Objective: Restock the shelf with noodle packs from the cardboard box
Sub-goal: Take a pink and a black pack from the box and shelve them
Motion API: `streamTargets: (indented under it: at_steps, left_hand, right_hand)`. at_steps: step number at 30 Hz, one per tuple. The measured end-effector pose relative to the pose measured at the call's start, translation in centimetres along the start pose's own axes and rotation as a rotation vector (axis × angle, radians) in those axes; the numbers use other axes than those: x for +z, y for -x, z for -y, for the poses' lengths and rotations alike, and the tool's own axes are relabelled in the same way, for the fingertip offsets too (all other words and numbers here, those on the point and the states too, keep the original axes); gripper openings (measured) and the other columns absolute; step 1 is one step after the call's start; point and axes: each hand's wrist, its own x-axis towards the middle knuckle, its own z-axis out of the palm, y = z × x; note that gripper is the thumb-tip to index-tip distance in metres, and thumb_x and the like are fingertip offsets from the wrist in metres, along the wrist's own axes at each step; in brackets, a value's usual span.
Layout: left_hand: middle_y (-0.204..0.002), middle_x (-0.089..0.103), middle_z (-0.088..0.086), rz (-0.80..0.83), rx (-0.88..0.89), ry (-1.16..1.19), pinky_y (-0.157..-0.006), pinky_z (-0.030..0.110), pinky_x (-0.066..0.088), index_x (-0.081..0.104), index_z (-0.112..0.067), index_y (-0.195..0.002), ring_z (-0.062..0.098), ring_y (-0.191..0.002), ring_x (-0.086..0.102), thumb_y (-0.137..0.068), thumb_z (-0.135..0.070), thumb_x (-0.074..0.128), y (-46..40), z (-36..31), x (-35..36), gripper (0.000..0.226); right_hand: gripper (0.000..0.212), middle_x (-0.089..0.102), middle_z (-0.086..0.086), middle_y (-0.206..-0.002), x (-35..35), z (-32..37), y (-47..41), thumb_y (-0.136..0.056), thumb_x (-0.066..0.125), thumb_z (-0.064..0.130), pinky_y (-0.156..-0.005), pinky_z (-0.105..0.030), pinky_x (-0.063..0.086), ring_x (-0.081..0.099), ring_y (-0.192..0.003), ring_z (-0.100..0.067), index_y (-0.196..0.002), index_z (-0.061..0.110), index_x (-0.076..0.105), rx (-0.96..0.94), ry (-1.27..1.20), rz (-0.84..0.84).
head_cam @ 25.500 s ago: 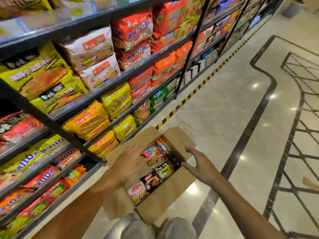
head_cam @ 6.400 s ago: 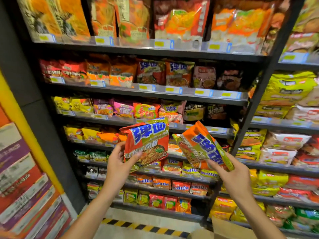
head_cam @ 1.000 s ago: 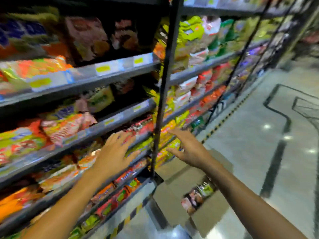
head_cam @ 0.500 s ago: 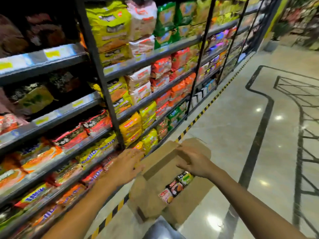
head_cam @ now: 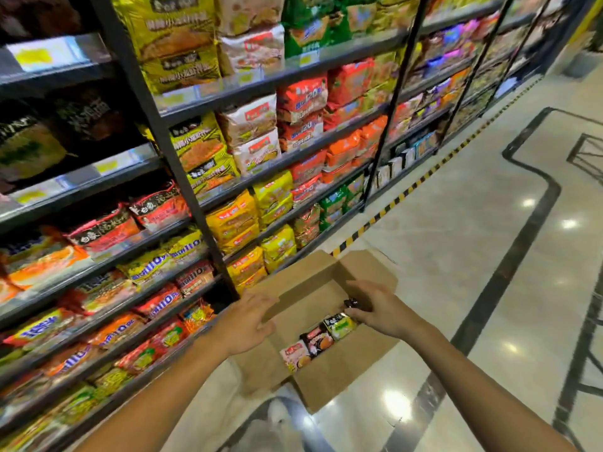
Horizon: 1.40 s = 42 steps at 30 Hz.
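We stand in a shop aisle: long dark shelves (head_cam: 293,73) with price tags (head_cam: 36,55) hold rows of noodle packs (head_cam: 235,220), beside a glossy tiled floor (head_cam: 456,223) edged with yellow-black tape (head_cam: 385,212).

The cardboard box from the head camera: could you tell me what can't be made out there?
- Dark pack in the cardboard box: mostly hidden by the right hand.
- Right hand's fingers: whether they grip it is unclear.
- Pack count: near wall hides lower layers.
- Pack labels: too small.
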Motion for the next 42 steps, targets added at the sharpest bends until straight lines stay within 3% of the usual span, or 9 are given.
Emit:
streamTargets:
  at_steps: [6, 11, 15, 21, 27, 31, 35, 39, 42]
  left_hand:
    - [-0.154, 0.038, -0.003, 0.098, -0.062, 0.071, -0.112, 0.032, 0.032, 0.031, -0.03, -0.152, 0.02, -0.139, 0.036, -0.095, -0.057, 0.04, -7.7, 3.7, 2.6, 0.064]
    - [-0.155, 0.037, -0.003, 0.155, -0.075, 0.174, -0.114, 0.031, 0.032, 0.035, -0.024, -0.152, 0.021, -0.142, 0.034, -0.1, -0.044, 0.046, -13.9, 5.3, 5.1, 0.057]
    - [-0.131, 0.063, 0.01, 0.107, -0.222, 0.346, -0.087, 0.039, 0.057, 0.059, -0.013, -0.135, 0.029, -0.113, 0.066, -0.094, -0.068, 0.031, -18.1, 8.2, 9.9, 0.074]
    - [-0.154, 0.039, 0.007, 0.269, -0.362, 0.389, -0.108, 0.035, 0.035, 0.033, -0.019, -0.152, 0.029, -0.139, 0.04, -0.1, -0.039, 0.052, -22.8, 9.3, 13.4, 0.059]
    - [-0.151, 0.042, 0.008, 0.335, -0.494, 0.412, -0.107, 0.037, 0.038, 0.034, -0.019, -0.151, 0.029, -0.133, 0.044, -0.092, -0.049, 0.043, -28.9, 12.4, 20.6, 0.067]
    - [-0.142, 0.054, 0.012, 0.256, -0.542, 0.441, -0.108, 0.039, 0.04, 0.049, -0.014, -0.142, 0.031, -0.131, 0.049, -0.08, -0.061, 0.029, -32.7, 14.3, 28.2, 0.08]
    - [-0.147, 0.047, 0.003, 0.33, -0.606, 0.447, -0.105, 0.036, 0.043, 0.041, -0.023, -0.146, 0.024, -0.134, 0.046, -0.096, -0.031, 0.054, -36.1, 16.3, 36.4, 0.052]
    - [-0.143, 0.052, 0.002, 0.345, -0.605, 0.493, -0.091, 0.029, 0.053, 0.037, -0.029, -0.147, 0.018, -0.121, 0.058, -0.095, -0.028, 0.063, -39.5, 18.8, 45.5, 0.058]
    - [-0.153, 0.041, 0.005, 0.357, -0.619, 0.487, -0.105, 0.032, 0.043, 0.032, -0.019, -0.152, 0.022, -0.135, 0.046, -0.097, -0.028, 0.061, -41.8, 20.2, 51.2, 0.063]
  right_hand:
    - [0.067, 0.057, -0.003, -0.138, 0.1, -1.8, -5.7, -0.09, 0.068, 0.048, -0.103, -0.033, 0.045, 0.053, -0.125, -0.019, -0.147, 0.02, 0.045, 0.046, -0.026, 0.076]
    - [0.066, 0.052, 0.001, -0.144, 0.8, -4.9, -10.4, -0.089, 0.068, 0.047, -0.106, -0.031, 0.042, 0.049, -0.131, -0.016, -0.146, 0.019, 0.047, 0.097, -0.053, 0.157]
    - [0.065, 0.051, -0.002, -0.147, 2.2, -7.5, -14.9, -0.089, 0.071, 0.042, -0.106, -0.025, 0.036, 0.047, -0.134, -0.018, -0.145, 0.016, 0.049, 0.135, -0.053, 0.189]
    - [0.061, 0.053, -0.003, -0.144, 7.2, -12.8, -21.6, -0.089, 0.073, 0.034, -0.093, -0.006, 0.027, 0.049, -0.132, -0.019, -0.143, 0.015, 0.051, 0.172, -0.092, 0.314]
    - [0.065, 0.049, -0.001, -0.148, 14.7, -20.1, -28.6, -0.089, 0.071, 0.039, -0.107, -0.025, 0.035, 0.041, -0.139, -0.019, -0.147, 0.026, 0.044, 0.211, -0.135, 0.397]
    - [0.062, 0.048, 0.001, -0.142, 21.5, -25.9, -32.6, -0.092, 0.068, 0.037, -0.096, -0.011, 0.026, 0.037, -0.135, -0.013, -0.146, 0.021, 0.045, 0.197, -0.11, 0.443]
    - [0.065, 0.047, 0.006, -0.147, 27.9, -31.0, -35.6, -0.092, 0.066, 0.044, -0.105, -0.018, 0.03, 0.035, -0.14, -0.013, -0.149, 0.027, 0.041, 0.135, -0.088, 0.498]
    - [0.068, 0.043, 0.009, -0.149, 34.3, -36.2, -38.3, -0.091, 0.058, 0.057, -0.113, -0.034, 0.034, 0.03, -0.143, -0.012, -0.151, 0.034, 0.035, 0.068, -0.086, 0.579]
    - [0.067, 0.04, 0.012, -0.149, 38.7, -39.4, -39.8, -0.091, 0.062, 0.055, -0.112, -0.031, 0.033, 0.031, -0.14, -0.01, -0.15, 0.039, 0.036, 0.098, -0.109, 0.616]
